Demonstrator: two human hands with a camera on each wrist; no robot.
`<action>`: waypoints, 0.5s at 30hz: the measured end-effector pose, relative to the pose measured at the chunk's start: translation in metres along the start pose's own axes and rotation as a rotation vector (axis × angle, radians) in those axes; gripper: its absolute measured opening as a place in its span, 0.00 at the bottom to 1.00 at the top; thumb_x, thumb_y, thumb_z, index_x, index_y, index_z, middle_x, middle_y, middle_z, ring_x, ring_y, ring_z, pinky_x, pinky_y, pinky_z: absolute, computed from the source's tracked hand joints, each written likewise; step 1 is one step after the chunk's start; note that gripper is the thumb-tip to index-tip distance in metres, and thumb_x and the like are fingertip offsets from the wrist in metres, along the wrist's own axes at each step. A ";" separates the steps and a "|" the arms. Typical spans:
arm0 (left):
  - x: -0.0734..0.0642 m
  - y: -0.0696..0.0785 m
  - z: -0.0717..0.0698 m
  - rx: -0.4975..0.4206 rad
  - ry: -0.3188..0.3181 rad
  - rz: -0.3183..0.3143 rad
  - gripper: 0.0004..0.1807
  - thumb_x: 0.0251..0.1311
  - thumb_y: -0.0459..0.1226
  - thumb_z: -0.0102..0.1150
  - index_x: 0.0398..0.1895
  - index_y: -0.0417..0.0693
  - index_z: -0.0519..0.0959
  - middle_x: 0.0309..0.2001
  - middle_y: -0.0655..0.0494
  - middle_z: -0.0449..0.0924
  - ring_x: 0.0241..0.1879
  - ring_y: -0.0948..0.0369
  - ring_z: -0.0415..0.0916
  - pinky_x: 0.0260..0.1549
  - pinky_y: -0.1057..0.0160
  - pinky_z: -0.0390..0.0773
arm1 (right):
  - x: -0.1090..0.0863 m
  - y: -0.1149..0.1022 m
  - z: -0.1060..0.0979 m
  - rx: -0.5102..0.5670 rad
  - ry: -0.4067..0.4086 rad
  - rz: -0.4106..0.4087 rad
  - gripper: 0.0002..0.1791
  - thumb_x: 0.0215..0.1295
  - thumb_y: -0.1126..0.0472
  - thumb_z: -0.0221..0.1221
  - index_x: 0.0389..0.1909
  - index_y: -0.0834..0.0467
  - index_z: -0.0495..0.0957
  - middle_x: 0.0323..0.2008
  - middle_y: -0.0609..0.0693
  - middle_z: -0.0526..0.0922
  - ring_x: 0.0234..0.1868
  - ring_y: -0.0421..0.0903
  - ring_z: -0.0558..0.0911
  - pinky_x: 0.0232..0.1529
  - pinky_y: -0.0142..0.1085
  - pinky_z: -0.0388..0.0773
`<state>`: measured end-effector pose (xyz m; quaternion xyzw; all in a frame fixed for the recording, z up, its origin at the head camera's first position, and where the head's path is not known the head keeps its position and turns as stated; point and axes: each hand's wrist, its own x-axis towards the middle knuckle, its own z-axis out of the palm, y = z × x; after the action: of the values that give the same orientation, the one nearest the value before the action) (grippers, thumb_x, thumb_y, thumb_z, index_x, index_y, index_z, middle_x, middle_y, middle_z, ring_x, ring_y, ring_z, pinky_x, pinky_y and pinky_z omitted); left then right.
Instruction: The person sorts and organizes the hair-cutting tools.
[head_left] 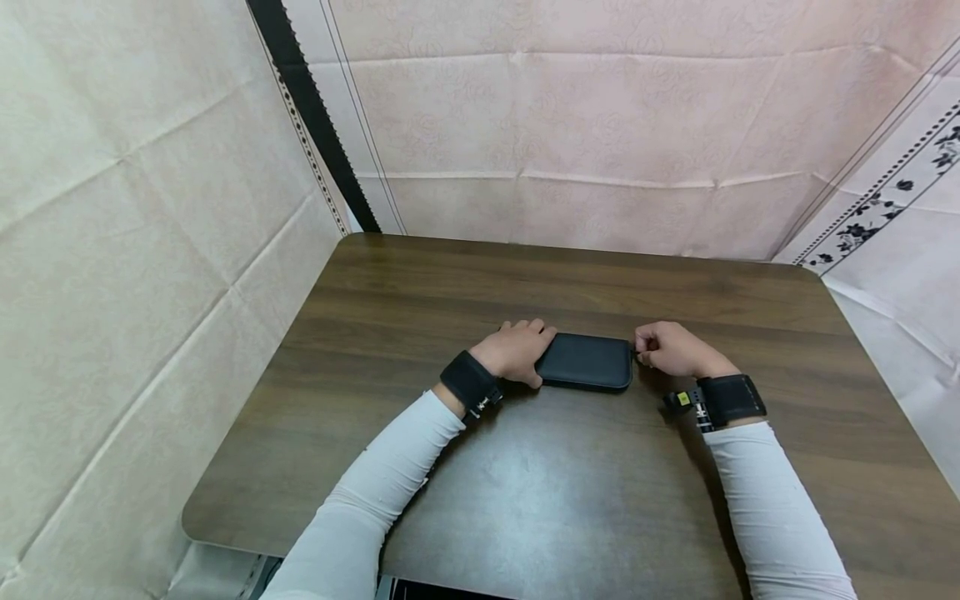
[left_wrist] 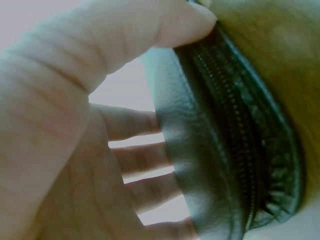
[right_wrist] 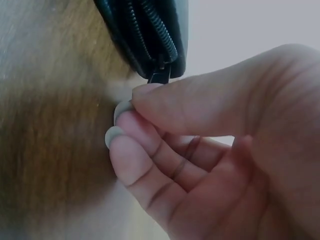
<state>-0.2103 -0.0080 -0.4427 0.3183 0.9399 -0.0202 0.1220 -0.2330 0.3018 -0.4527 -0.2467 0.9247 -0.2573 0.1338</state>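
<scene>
A black zip-around wallet [head_left: 586, 362] lies flat on the wooden table, its long side running left to right. At its left end my left hand [head_left: 519, 350] holds it, thumb toward the near side and fingers spread over the far side. The left wrist view shows the thumb at the zipped edge and the dark zipper teeth [left_wrist: 232, 102]. My right hand [head_left: 678, 350] is at the wallet's right end. Between its thumb and curled forefinger it pinches the zipper pull [right_wrist: 159, 77], mostly hidden by the fingers. Near the slider, two rows of teeth [right_wrist: 162, 35] stand apart.
The brown wooden table [head_left: 465, 475] has rounded corners and extends around both arms. Pale patterned cloth [head_left: 600, 125] hangs behind it and at both sides. Each wrist wears a black strap [head_left: 731, 400] with a small camera device.
</scene>
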 end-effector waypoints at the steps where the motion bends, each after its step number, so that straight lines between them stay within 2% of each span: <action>1: 0.000 0.000 0.000 0.001 0.000 0.000 0.52 0.60 0.56 0.71 0.82 0.49 0.57 0.73 0.49 0.67 0.70 0.51 0.69 0.67 0.46 0.71 | 0.000 0.000 0.000 0.003 -0.002 -0.001 0.12 0.62 0.77 0.54 0.24 0.58 0.73 0.23 0.46 0.72 0.24 0.43 0.70 0.28 0.34 0.66; 8: 0.000 -0.001 0.000 -0.003 0.002 0.004 0.52 0.60 0.56 0.71 0.82 0.49 0.57 0.73 0.48 0.66 0.70 0.51 0.69 0.67 0.46 0.71 | -0.002 0.001 -0.002 0.023 -0.018 -0.012 0.13 0.63 0.77 0.54 0.24 0.58 0.73 0.24 0.46 0.72 0.24 0.42 0.69 0.29 0.34 0.65; 15: 0.000 -0.001 0.000 -0.006 0.001 0.006 0.52 0.60 0.55 0.70 0.82 0.49 0.57 0.73 0.48 0.66 0.70 0.50 0.68 0.67 0.46 0.71 | -0.004 -0.002 -0.005 0.040 -0.031 -0.001 0.14 0.64 0.76 0.58 0.23 0.57 0.71 0.23 0.45 0.68 0.24 0.42 0.68 0.30 0.35 0.65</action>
<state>-0.2112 -0.0088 -0.4430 0.3207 0.9391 -0.0168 0.1225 -0.2310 0.3042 -0.4474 -0.2483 0.9171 -0.2719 0.1530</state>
